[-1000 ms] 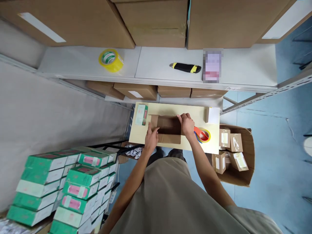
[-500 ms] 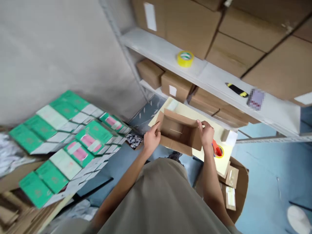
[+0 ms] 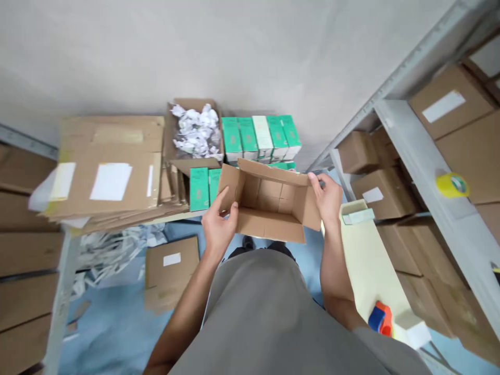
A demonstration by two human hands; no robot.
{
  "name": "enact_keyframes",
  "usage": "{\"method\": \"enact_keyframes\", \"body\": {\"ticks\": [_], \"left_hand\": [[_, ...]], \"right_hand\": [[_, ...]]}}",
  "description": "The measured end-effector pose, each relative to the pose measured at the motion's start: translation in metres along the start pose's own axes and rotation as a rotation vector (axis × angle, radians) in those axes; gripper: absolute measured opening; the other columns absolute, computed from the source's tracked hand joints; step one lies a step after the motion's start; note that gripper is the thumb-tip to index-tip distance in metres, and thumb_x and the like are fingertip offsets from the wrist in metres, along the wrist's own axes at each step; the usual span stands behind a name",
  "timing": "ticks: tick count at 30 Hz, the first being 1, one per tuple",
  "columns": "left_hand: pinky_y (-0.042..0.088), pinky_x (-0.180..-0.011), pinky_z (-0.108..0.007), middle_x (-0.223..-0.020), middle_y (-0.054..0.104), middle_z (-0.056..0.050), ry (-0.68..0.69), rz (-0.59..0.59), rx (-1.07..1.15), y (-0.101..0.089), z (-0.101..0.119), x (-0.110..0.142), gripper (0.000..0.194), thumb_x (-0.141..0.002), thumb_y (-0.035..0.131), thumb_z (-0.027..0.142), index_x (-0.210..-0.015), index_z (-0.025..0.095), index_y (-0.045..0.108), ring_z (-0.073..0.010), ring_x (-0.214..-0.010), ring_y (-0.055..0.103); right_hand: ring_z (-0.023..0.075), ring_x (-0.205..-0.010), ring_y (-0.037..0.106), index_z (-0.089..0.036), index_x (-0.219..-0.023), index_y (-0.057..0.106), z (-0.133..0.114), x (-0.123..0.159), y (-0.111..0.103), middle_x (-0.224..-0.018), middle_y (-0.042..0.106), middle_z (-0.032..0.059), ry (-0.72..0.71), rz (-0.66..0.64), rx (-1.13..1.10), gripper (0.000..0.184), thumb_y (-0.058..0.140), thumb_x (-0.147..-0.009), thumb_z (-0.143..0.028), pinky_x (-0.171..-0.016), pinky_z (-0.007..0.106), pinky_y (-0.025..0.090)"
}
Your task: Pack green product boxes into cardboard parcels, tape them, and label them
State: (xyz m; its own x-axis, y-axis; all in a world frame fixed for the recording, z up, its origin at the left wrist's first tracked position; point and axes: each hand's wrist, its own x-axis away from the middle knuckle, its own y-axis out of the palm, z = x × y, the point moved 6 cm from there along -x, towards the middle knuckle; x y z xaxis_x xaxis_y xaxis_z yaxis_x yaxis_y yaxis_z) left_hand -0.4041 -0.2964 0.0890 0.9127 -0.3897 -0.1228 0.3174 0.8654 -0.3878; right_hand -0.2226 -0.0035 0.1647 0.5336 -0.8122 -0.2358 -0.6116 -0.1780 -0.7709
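An open cardboard box [image 3: 269, 224] with its flaps spread hangs in front of my body, and nothing shows inside it. My left hand [image 3: 219, 221] grips its left flap, thumb on the inner side. At the far right corner, my right hand [image 3: 327, 198] pinches the right flap between thumb and fingers. Just beyond the box stand rows of green and white cartons [image 3: 232, 136], partly hidden behind it. To their left is a cardboard box [image 3: 193, 165] filled with crumpled white paper [image 3: 197, 130].
Flattened cardboard [image 3: 109, 135] is stacked on the left of the bench. At right, a narrow cream table [image 3: 371, 260] bears a red and blue tape dispenser [image 3: 380, 317] and a small pale box [image 3: 358, 216]. Yellow tape [image 3: 452, 185] lies on a grey shelf [image 3: 433, 151] of cartons.
My view and body have turned left, from the shelf and cream table toward the bench with green cartons. The open box has come along, held in both hands.
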Motion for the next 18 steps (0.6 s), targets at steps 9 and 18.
{"method": "enact_keyframes", "body": {"ticks": [9, 18], "left_hand": [[0.070, -0.097, -0.036, -0.161, 0.071, -0.013, -0.114, 0.230, -0.019, -0.064, -0.021, -0.009, 0.057, -0.104, 0.070, 0.042, -0.158, 0.025, 0.069, -0.0292, -0.133, 0.078], [0.068, -0.084, -0.037, -0.158, 0.072, -0.017, -0.217, 0.122, -0.038, -0.066, -0.023, -0.054, 0.062, -0.102, 0.072, 0.052, -0.156, 0.022, 0.070, -0.0273, -0.108, 0.081]], "right_hand": [[0.0235, -0.078, 0.067, -0.023, -0.082, 0.073, -0.117, -0.079, 0.080, -0.088, 0.080, 0.0089, -0.287, -0.228, -0.009, 0.083, 0.037, -0.107, -0.094, -0.075, 0.033, 0.040], [0.0242, -0.077, 0.066, -0.024, -0.074, 0.066, -0.121, -0.133, 0.112, -0.082, 0.077, 0.0088, -0.322, -0.368, 0.039, 0.082, 0.033, -0.109, -0.091, -0.072, 0.033, 0.037]]}}
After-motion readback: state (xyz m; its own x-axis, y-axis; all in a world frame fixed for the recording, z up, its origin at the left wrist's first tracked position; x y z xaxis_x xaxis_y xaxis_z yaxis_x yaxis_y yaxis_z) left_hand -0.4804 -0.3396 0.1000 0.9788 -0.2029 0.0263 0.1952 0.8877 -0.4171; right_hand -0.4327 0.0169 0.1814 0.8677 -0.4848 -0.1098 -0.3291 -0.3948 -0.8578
